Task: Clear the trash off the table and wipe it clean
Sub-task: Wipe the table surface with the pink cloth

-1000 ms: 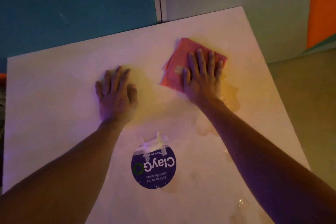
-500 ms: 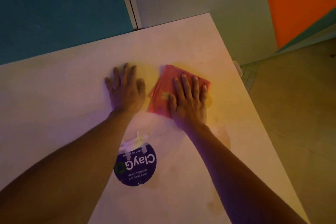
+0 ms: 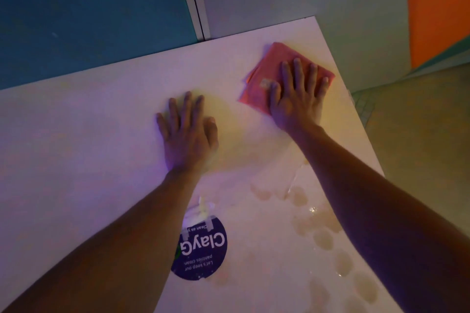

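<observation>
A folded pink cloth (image 3: 264, 68) lies near the far right corner of the white table (image 3: 76, 134). My right hand (image 3: 297, 96) presses flat on the cloth with its fingers spread and straight. Flat on the bare tabletop, left of the cloth, rests my left hand (image 3: 188, 132), fingers straight and holding nothing. Wet beige spill marks (image 3: 323, 236) cover the table's near right part, by my right forearm.
A round dark blue "ClayGo" sticker (image 3: 201, 251) is taped to the table near my left forearm. The table's right edge (image 3: 356, 119) drops to a tiled floor. Blue, grey and orange wall panels stand behind the far edge.
My right hand has slid the cloth away from my left hand, toward the far right corner. My left hand has stayed flat on the table.
</observation>
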A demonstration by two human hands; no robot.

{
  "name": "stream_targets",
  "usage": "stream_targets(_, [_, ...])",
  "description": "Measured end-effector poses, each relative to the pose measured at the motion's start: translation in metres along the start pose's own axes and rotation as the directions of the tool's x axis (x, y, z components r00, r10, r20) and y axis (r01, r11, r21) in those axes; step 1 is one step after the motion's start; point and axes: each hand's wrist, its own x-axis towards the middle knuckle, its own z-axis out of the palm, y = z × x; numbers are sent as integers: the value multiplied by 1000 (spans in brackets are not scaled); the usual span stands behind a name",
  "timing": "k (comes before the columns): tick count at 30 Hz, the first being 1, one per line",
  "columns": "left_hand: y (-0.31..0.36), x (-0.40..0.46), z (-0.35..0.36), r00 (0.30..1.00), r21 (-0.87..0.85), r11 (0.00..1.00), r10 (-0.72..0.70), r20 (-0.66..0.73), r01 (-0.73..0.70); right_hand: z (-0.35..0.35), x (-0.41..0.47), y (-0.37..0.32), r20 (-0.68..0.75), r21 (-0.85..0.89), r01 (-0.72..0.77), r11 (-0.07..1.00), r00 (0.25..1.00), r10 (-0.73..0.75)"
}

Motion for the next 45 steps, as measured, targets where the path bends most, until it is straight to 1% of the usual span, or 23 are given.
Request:
stream_targets(5, [1, 1, 0, 1000, 20, 1000, -3, -13, 3, -1, 61, 6, 41, 6, -16, 1000, 999, 15])
stream_targets(9, [-1, 3, -1, 1000, 43, 999, -6, 13, 5, 2, 67, 5, 43, 4, -26, 1000, 999, 25])
stream_targets(12, [1, 3, -1, 1000, 47, 999, -3, -14, 4, 3, 44, 1, 24, 22, -12, 1000, 1000, 11])
stream_targets(15, [0, 2, 0, 999, 52, 999, 1, -32, 1, 5, -7, -6, -23, 19, 33, 999, 999, -32])
stream_targets(17, [0, 2, 1, 999, 59, 998, 5, -35, -3, 7, -47, -8, -55, 6, 85, 996, 995, -85])
stream_targets(19, [-1, 2, 1, 999, 52, 999, 3, -37, -1, 9, -74, -4, -35, -16, 160, 987, 986, -161])
stream_targets(22, [-3, 1, 2, 998, 36, 999, 25, -53, -23, 4, -64, 15, -45, -27, 235, 972, 971, -236])
stream_targets(26, [-6, 2, 3, 999, 21, 1000, 19, -49, -18, -4, -27, 44, 15, -20, 200, 980, 980, -200])
stream_targets(30, [-4, 2, 1, 999, -1, 1000, 2, -36, -2, -2, -35, 42, -22, -4, 126, 992, 992, -126])
stream_targets(33, [-3, 1, -1, 1000, -2, 1000, -9, -24, 9, 1, -66, 37, -29, -5, 64, 998, 998, -64])
stream_targets(37, [-1, 0, -3, 1000, -23, 1000, 16, -9, -16, -4, -134, 33, -37, 1, 57, 998, 998, -57])
stream_targets(41, [-9, -6, -8, 999, -125, 991, 50, 1, -50, -12, -206, 34, 7, -25, 90, 996, 996, -90])
stream_targets(45, [-19, -41, -15, 994, -198, 975, 104, -9, -104, -17, -266, 38, 19, -48, 79, 996, 997, -79])
